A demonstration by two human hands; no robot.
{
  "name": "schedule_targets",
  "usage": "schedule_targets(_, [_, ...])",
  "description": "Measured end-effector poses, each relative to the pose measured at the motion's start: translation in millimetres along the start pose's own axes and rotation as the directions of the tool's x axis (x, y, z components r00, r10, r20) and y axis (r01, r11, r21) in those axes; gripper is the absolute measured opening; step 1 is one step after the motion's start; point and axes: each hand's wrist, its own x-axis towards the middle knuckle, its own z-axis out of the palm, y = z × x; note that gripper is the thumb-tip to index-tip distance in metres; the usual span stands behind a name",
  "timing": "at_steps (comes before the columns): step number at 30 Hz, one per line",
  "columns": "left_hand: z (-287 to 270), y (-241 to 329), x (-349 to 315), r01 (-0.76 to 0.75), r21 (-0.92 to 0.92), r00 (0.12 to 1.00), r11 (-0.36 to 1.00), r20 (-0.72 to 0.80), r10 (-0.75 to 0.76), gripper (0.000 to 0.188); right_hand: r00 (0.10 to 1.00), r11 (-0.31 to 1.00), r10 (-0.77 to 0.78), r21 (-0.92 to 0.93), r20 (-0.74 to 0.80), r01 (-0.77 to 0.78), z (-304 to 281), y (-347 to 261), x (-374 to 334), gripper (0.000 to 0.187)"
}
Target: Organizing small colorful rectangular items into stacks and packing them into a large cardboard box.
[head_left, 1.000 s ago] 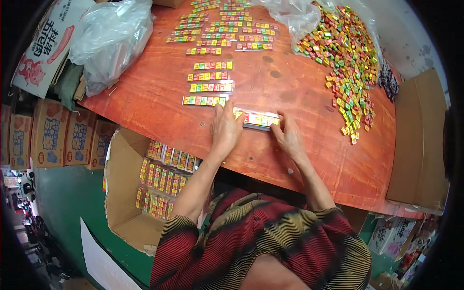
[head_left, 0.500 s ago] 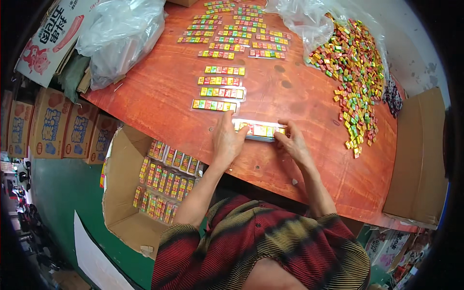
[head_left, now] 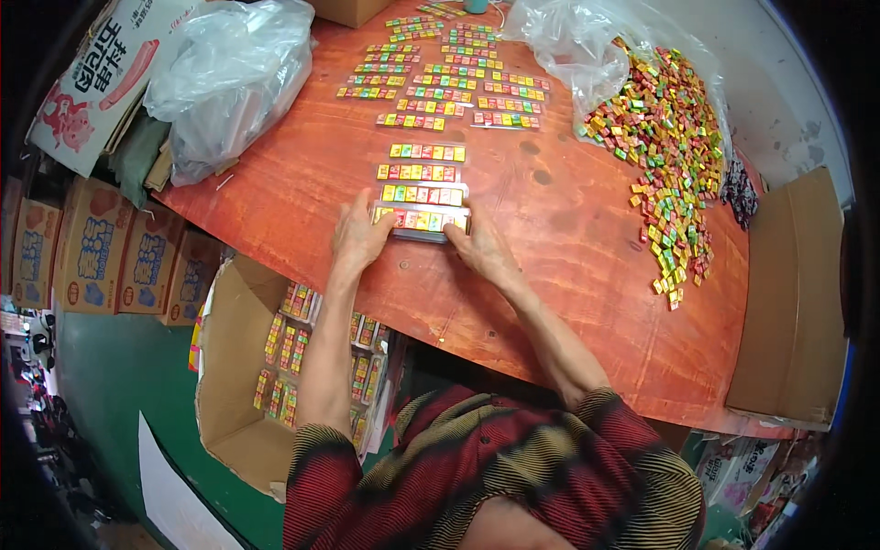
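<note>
My left hand and my right hand grip the two ends of a narrow clear plastic tray, thumbs along its near side. It holds a row of small red, yellow and green wrapped pieces that look like sweets, and a clear edge shows beneath it. Just beyond lies a similar filled tray, the nearest of a short column on the red-brown wooden table. Whether the held tray rests on another tray is hidden.
Many more filled trays lie in rows at the back. A heap of loose pieces spills from a clear bag at right, beside a cardboard panel. Below the table's left edge stands an open carton of filled trays. A plastic bag sits back left.
Both hands have carried the tray left and slightly away from me, to the near end of the column. It now covers the spot where the column's nearest tray lay. The view has shifted slightly.
</note>
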Motion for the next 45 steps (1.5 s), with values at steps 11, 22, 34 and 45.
schedule_targets(11, [3.1, -5.2, 4.5, 0.006, -0.081, 1.0, 0.997, 0.002, -0.005, 0.068, 0.987, 0.956, 0.082, 0.268, 0.141, -0.117, 3.7, 9.3, 6.0, 0.049])
schedule_targets(22, [22.2, -14.4, -2.7, 0.002, -0.521, 1.0, 0.854, 0.023, 0.012, 0.057, 0.978, 0.89, 0.082, 0.427, 0.19, -0.158, -3.0, 7.1, 5.8, 0.042])
schedule_targets(34, [47.3, -28.3, 50.3, 0.015, -0.475, 0.997, 0.88, -0.057, -0.048, 0.055, 0.981, 0.893, 0.063, 0.429, 0.182, -0.137, -8.3, 3.1, 42.7, 0.04])
schedule_targets(45, [29.2, -3.8, 33.5, 0.062, -0.604, 0.998, 0.794, 0.039, -0.049, 0.056, 0.952, 0.854, 0.156, 0.449, 0.263, -0.263, -22.3, -5.2, 35.0, 0.046])
